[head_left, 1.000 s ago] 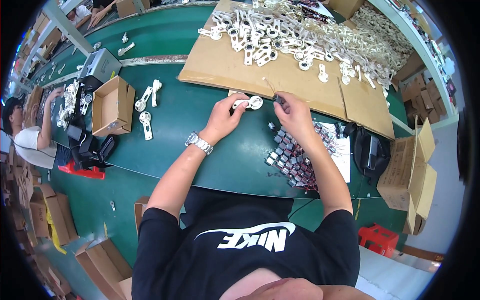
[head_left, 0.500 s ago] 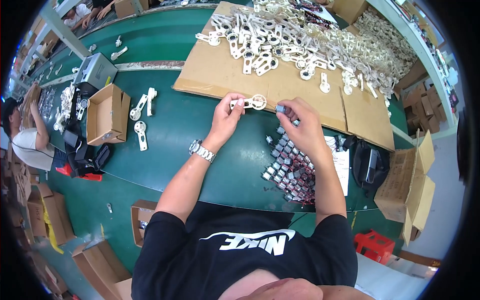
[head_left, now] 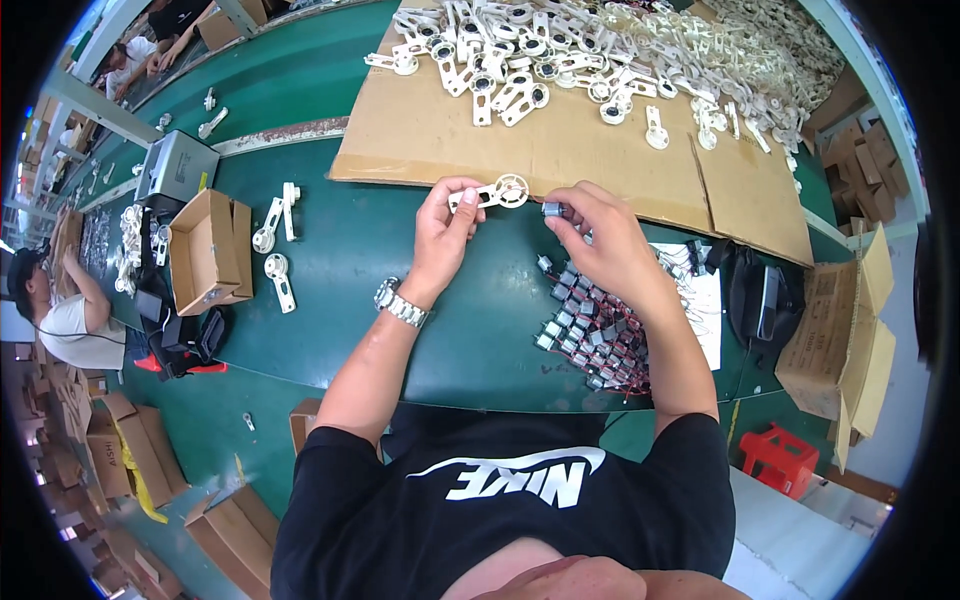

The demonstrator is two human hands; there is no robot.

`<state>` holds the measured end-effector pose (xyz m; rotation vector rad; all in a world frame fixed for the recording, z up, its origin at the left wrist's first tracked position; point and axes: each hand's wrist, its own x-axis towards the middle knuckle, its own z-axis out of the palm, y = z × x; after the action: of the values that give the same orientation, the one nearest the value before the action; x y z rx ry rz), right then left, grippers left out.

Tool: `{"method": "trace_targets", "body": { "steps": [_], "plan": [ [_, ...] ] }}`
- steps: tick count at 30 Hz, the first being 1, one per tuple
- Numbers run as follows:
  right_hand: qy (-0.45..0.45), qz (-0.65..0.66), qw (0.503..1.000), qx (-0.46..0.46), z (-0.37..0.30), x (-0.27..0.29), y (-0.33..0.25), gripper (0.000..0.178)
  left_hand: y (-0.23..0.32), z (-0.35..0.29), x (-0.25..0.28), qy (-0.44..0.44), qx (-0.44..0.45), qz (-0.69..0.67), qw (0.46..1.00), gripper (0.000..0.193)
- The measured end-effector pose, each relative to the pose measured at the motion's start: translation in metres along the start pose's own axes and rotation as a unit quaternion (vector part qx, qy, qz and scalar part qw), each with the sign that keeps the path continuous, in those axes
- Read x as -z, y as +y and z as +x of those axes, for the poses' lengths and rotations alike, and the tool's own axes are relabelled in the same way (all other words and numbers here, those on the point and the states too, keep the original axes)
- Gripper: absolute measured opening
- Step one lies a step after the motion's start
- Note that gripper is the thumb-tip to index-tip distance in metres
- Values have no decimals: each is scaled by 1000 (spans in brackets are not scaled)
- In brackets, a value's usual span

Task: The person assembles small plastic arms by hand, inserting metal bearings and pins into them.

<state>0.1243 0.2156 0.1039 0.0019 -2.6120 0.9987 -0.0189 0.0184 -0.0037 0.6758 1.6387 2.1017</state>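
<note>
My left hand grips the handle end of a white plastic fan housing, its round open ring pointing right. Between the thumb and fingers of my right hand is a small motor, silver with a dark end. A narrow gap separates the motor from the housing's ring. Below my right hand lies a pile of small motors with red and dark wires, partly hidden by my forearm. Beyond both hands, a heap of white plastic housings covers much of a cardboard sheet.
Left on the green table are a few finished-looking white parts, an open cardboard box and a grey metal box. A black bag and an open carton stand at right. Another person sits at far left.
The view has shifted slightly, so the cardboard and heap sit higher in the picture. Both hands keep hold of the housing and the motor, with the motor still beside the ring.
</note>
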Motion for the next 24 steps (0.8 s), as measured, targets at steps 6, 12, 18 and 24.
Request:
{"method": "trace_targets", "body": {
  "steps": [6, 12, 18, 24],
  "plan": [
    [-51, 69, 994, -67, -1, 3, -16, 22, 2, -2, 3, 5, -1, 14, 1000, 26],
    [-44, 46, 997, -50, -3, 4, -9, 21, 4, -2, 1, -9, -6, 28, 1000, 25],
    [0, 30, 1000, 5, -4, -12, -2, 19, 4, -11, -7, -22, -37, 60, 997, 25],
    [39, 27, 998, -38, -3, -13, -6, 16, 11, -21, -21, 8, 3, 84, 996, 28]
  ]
}}
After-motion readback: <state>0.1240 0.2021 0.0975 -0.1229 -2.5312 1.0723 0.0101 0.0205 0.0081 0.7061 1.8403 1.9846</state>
